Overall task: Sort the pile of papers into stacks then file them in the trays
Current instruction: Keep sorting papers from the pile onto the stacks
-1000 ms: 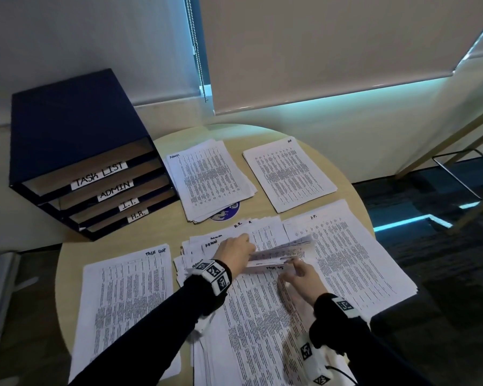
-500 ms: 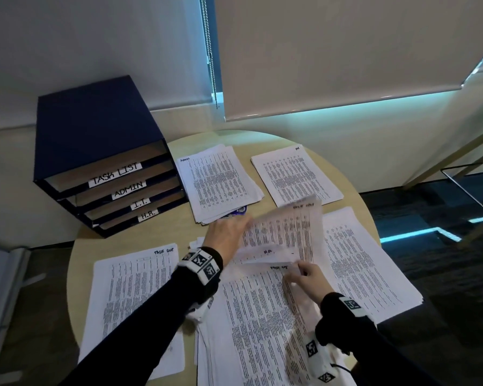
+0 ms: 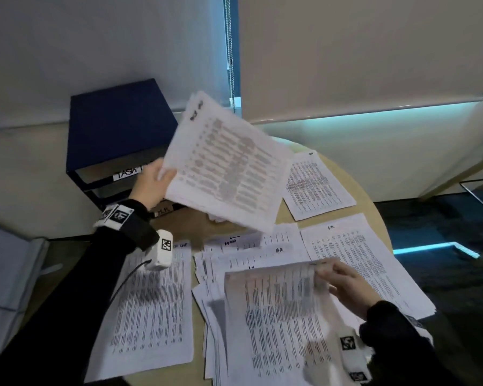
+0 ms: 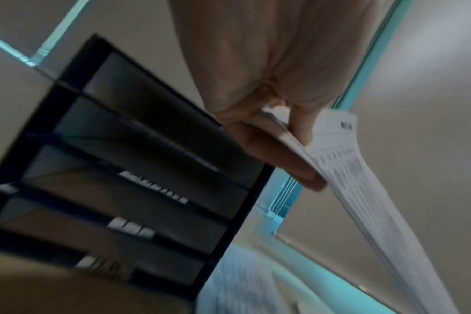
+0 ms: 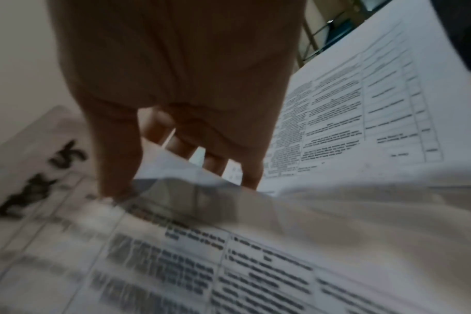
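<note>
My left hand (image 3: 165, 176) grips a thick stack of printed papers (image 3: 229, 168) by its left edge, thumb on top, tilted in the air in front of the dark blue tray unit (image 3: 115, 126). The left wrist view shows this hand (image 4: 304, 153) pinching the stack (image 4: 363, 191) beside the unit's labelled slots (image 4: 148, 170). My right hand (image 3: 326, 271) pinches the far corner of the top sheet (image 3: 276, 302) of the middle pile (image 3: 234, 252), and that corner curls up. In the right wrist view, thumb and fingers (image 5: 116, 159) hold that sheet (image 5: 229, 244).
On the round wooden table (image 3: 374, 207), a paper stack (image 3: 151, 316) lies near left, another (image 3: 360, 260) at the right and a third (image 3: 315, 185) at the back. Beyond the table's right edge the dark floor drops away. The raised stack hides the lower trays.
My left hand has risen from the middle pile, up and left, and now holds a thick stack before the tray unit. My right hand has peeled up the top sheet's corner.
</note>
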`<state>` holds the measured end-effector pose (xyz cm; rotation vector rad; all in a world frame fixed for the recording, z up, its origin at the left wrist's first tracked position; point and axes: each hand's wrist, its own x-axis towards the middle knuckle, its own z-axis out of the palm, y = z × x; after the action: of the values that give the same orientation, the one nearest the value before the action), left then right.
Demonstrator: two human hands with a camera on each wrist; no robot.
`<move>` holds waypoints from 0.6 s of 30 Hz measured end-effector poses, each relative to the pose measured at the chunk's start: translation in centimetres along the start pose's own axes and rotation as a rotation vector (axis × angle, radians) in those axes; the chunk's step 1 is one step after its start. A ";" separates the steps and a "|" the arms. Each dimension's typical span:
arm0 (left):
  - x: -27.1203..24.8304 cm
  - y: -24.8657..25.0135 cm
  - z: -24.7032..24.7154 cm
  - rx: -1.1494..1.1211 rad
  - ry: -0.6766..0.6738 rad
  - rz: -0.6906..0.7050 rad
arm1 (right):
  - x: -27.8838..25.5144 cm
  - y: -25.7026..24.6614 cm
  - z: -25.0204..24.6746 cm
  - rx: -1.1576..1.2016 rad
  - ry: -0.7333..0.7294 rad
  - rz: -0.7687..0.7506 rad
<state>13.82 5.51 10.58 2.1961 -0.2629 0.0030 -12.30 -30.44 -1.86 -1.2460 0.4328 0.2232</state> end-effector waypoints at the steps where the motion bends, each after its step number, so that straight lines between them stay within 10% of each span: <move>1: -0.4 -1.0 0.3 -0.020 -0.102 -0.031 | -0.1 -0.3 -0.3 0.050 -0.027 0.022; 9: -5.4 -6.3 6.8 0.426 -0.768 -0.294 | 0.7 -1.1 0.5 0.131 -0.057 0.128; 15: -10.2 -5.9 11.6 0.268 -0.292 -0.162 | 1.9 -0.1 4.1 -0.069 0.103 0.095; 18: -10.5 -5.5 11.9 0.295 -0.294 -0.141 | 3.1 0.7 5.1 -0.149 0.231 0.080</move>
<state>3.52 1.15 -1.94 2.5032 -0.2846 -0.3836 -8.74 -25.64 -2.52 -1.4080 0.6760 0.1821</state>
